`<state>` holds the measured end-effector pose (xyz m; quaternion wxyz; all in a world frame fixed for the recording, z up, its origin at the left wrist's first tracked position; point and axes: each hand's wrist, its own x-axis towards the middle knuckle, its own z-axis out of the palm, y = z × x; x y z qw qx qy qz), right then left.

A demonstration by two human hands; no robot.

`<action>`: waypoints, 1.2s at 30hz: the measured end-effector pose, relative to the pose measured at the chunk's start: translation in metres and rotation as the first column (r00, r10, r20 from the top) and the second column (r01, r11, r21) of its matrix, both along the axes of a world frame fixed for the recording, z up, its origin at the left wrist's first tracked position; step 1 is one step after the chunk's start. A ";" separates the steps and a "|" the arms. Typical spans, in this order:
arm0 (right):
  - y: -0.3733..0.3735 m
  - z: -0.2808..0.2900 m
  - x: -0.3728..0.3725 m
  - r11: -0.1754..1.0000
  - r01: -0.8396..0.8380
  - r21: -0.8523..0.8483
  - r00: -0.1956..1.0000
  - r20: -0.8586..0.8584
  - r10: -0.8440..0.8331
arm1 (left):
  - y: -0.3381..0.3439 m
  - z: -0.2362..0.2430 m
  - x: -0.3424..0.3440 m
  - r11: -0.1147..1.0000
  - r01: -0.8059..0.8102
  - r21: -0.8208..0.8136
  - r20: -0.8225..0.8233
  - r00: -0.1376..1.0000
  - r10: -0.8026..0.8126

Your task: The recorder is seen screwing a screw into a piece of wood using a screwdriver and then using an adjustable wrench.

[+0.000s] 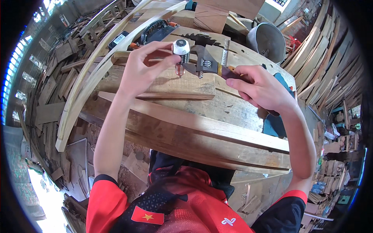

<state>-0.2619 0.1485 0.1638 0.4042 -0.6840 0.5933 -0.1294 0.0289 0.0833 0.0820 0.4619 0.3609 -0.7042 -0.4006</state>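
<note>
My left hand (145, 64) pinches a screwdriver (181, 48) by its handle, which has a white end, a dark ribbed grip and a clear reddish lower part. The screwdriver stands about upright above a wooden board (182, 87); its tip is hard to make out. In my right hand (264, 87) is an adjustable wrench (210, 64), gripped by its dark handle with the jaws toward the left. Those jaws are close beside the screwdriver handle; whether they touch it I cannot tell. A slim silvery upright piece (225, 52) shows just behind the wrench.
Long curved timbers (210, 128) lie along the workbench's near side, and another (89, 73) sweeps past on the left. Farther back are a dark toothed blade (204, 39), a black tool case (157, 31) and a metal bucket (266, 40). Planks (326, 46) lean at the right.
</note>
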 end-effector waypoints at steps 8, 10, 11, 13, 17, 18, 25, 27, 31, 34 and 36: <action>0.001 -0.002 -0.002 1.000 0.010 0.009 0.999 -0.040 -0.009 | 0.002 0.001 -0.005 0.993 -0.054 -0.104 0.060 0.996 0.060; 0.002 -0.007 -0.003 1.000 0.001 -0.003 1.000 -0.022 -0.001 | -0.002 0.000 -0.005 0.987 -0.066 -0.149 0.099 0.992 0.081; 0.004 -0.010 -0.002 1.000 0.017 0.002 1.000 -0.025 -0.017 | -0.004 0.000 -0.003 0.987 -0.068 -0.148 0.101 0.991 0.083; 0.006 -0.017 -0.003 0.999 0.037 0.009 0.999 -0.028 -0.037 | -0.006 -0.001 -0.003 0.987 -0.028 -0.156 0.067 0.997 0.039; 0.005 -0.026 -0.002 0.999 0.025 0.021 0.999 0.024 -0.025 | -0.003 0.005 -0.011 0.993 -0.055 -0.104 0.092 0.994 0.064; 0.004 -0.027 0.001 1.000 0.010 0.024 0.999 0.034 -0.011 | -0.006 0.004 -0.011 0.978 -0.048 -0.204 0.132 0.988 0.076; -0.008 -0.032 0.016 1.000 -0.001 0.031 1.000 0.023 0.000 | -0.011 0.000 -0.001 0.957 -0.063 -0.283 0.181 0.976 0.118; -0.008 -0.033 0.017 0.998 0.004 0.060 0.998 0.056 -0.007 | -0.012 0.001 -0.001 0.961 -0.055 -0.270 0.185 0.977 0.108; -0.009 -0.030 0.020 0.999 0.006 0.051 1.000 0.013 -0.007 | -0.015 -0.008 -0.001 0.946 -0.029 -0.322 0.048 0.998 0.047; -0.008 -0.033 0.021 1.000 0.005 0.012 1.000 0.030 -0.005 | -0.011 -0.019 0.006 0.985 -0.109 -0.131 -0.106 0.990 0.095; -0.008 -0.034 0.022 1.000 0.009 0.006 0.999 0.044 -0.009 | 0.004 -0.031 0.006 0.984 -0.163 -0.076 -0.176 0.973 0.148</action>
